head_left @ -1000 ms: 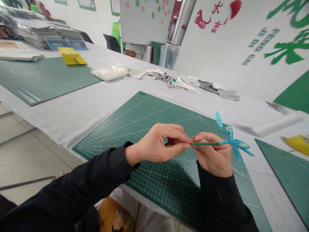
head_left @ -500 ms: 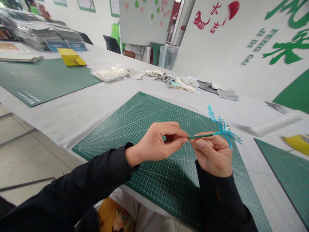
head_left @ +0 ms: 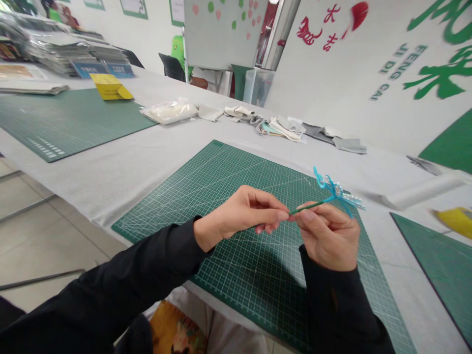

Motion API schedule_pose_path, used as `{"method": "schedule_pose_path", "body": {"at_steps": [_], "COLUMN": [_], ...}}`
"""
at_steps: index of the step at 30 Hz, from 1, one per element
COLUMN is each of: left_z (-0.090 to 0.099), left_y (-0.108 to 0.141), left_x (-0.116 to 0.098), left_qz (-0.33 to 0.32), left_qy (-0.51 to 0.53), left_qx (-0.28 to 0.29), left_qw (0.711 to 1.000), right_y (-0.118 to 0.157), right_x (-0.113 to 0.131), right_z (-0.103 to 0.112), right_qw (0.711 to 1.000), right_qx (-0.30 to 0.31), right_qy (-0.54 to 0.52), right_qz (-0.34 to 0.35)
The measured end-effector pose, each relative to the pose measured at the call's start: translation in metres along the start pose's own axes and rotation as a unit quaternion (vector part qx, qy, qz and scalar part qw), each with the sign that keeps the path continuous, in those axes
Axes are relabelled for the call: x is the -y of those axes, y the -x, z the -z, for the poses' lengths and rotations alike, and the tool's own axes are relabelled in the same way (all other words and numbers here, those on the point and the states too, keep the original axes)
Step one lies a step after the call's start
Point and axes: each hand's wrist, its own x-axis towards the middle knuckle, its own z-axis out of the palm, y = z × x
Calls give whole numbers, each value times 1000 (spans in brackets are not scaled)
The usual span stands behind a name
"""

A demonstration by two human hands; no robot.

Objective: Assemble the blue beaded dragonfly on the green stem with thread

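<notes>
Between my two hands runs a thin green-wrapped stem, which ends at the right in a bright blue beaded flower [head_left: 335,191] with looped petals and pale, shiny beads. My left hand [head_left: 250,211] pinches the stem's left end between thumb and forefinger, its other fingers curled below. Farther along, my right hand [head_left: 328,233] grips the same stem between thumb and fingers, just under the blue petals. Both hands are above a green cutting mat [head_left: 206,191] with a white grid. Part of the stem is hidden by my fingers.
A second mat [head_left: 438,265] lies at the right, a third [head_left: 84,123] at the far left with a yellow card box [head_left: 110,87] on it. Along the back are a clear plastic packet [head_left: 171,112] and folded cloth pieces [head_left: 283,129]. Stacked packages [head_left: 55,51] stand back left.
The flower has turned and sits slightly lower, tilted differently. My left hand's lower fingers now show beneath the thumb. Both hands keep their pinch on the stem.
</notes>
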Motion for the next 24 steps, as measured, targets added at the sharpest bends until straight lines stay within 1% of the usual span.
{"method": "schedule_pose_path", "body": {"at_steps": [2,5,7,9,13,16,18,24], "left_z": [4,7,7,7,6,4,3,3], "left_y": [0,0,0,0,1,2,2,4], "left_x": [2,4,5,5,5,2,-1,-7], "left_qz": [57,94,102,103,76,41,19,-31], "left_qy": [78,137,151,142,100,55,21,-46], "left_qx": [52,108,122,120,98,98,108,110], "left_qw": [994,980,976,977,987,993,994,992], "right_y": [0,0,0,0,0,0,-1,-2], "right_x": [0,1,2,3,4,3,3,6], "right_z": [1,1,0,0,3,6,7,4], "right_qw": [1000,1000,1000,999,994,987,985,985], "right_qx": [0,-1,10,29,81,117,128,130], "right_qy": [-2,-4,-7,-15,-61,-71,-71,-69], "right_qz": [-7,-9,-8,-10,-43,-83,-94,-84]}}
